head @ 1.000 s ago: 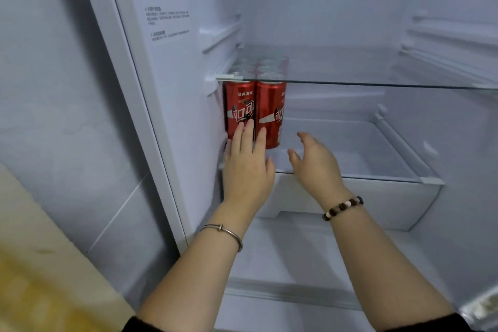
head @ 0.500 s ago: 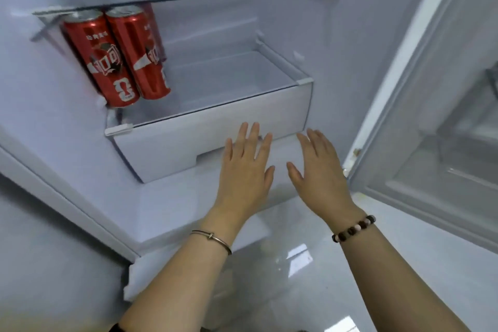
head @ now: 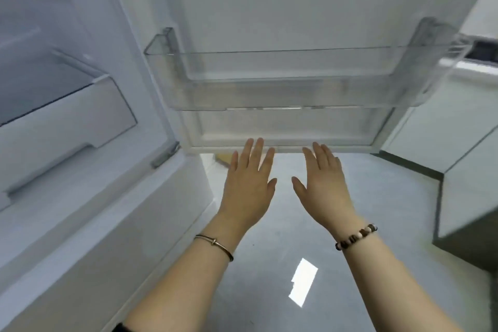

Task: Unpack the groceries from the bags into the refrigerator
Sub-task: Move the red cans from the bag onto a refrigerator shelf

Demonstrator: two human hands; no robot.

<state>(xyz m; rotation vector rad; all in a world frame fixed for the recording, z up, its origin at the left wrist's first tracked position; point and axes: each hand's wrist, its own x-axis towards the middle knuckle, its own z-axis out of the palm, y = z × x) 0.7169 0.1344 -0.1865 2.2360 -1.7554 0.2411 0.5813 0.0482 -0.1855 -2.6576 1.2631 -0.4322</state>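
The refrigerator stands open, its white drawer (head: 67, 118) at the left and the inside of its door (head: 269, 8) straight ahead. A clear door bin (head: 296, 91) hangs on the door with nothing in it. My left hand (head: 249, 186) and my right hand (head: 323, 186) are held flat and side by side just below the door's bottom edge, palms down, fingers apart, holding nothing. The red cans and the grocery bags are out of view.
A glossy grey floor (head: 269, 264) lies under my arms, with a bright reflection on it. White cabinets (head: 469, 183) with a dark base stand at the right. A small yellowish patch (head: 223, 158) shows on the floor beneath the door.
My view has swung right, from the shelf with the red cans to the open door. Both hands have pulled back out of the refrigerator, still with nothing in them.
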